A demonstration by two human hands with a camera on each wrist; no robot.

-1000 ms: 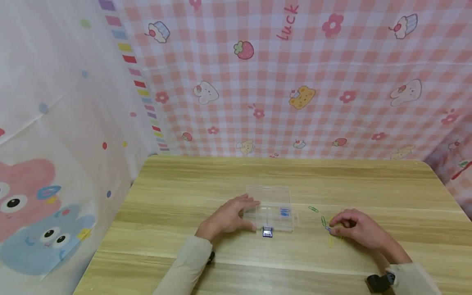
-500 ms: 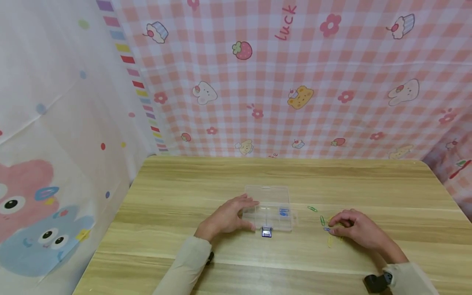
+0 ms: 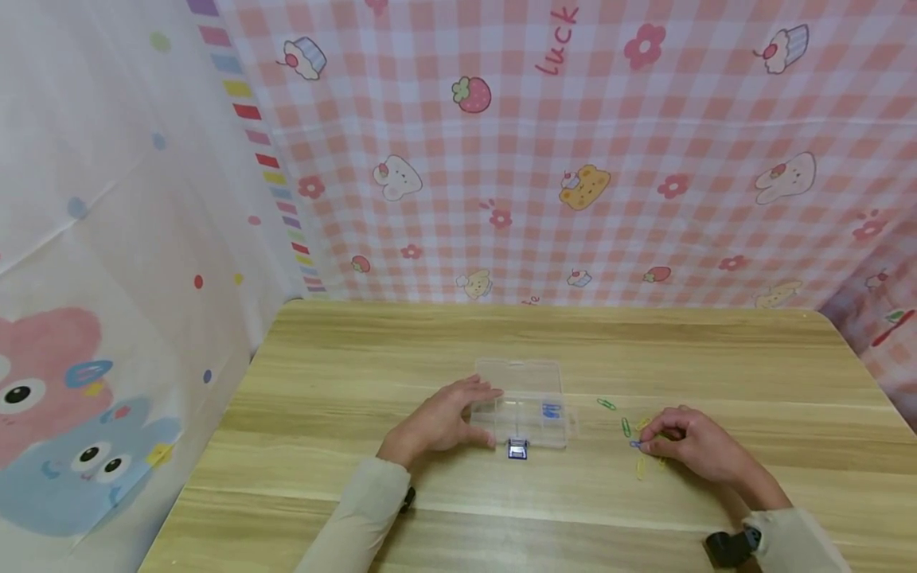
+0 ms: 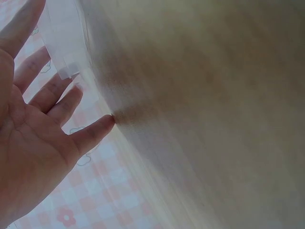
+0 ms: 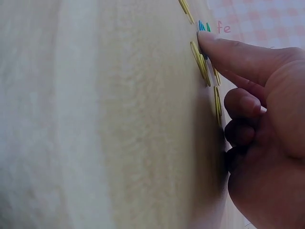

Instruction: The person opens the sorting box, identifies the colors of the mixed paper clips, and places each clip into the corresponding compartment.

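A clear plastic compartment box (image 3: 507, 426) lies on the table with its lid (image 3: 519, 377) swung back. Blue paper clips (image 3: 551, 411) sit in one right-hand compartment. My left hand (image 3: 446, 418) rests at the box's left side, thumb near the front edge, fingers spread over the back left; the left wrist view shows them mostly straight against the plastic. To the right, my right hand (image 3: 691, 442) pinches a blue paper clip (image 3: 635, 444) between thumb and index finger, low over the tabletop. Its other fingers curl under, partly hiding yellow paper clips (image 5: 200, 64).
Two green paper clips (image 3: 626, 427) lie between box and right hand. A yellow paper clip (image 3: 641, 468) lies in front of the right fingertips. The box's dark blue latch (image 3: 517, 449) sticks out at its front. A checked cloth (image 3: 530, 199) hangs behind the table (image 3: 401, 334).
The right thumb and index finger have closed in on the blue paper clip, with the hand barely shifting. The left hand and the box stay put; the view sways slightly.
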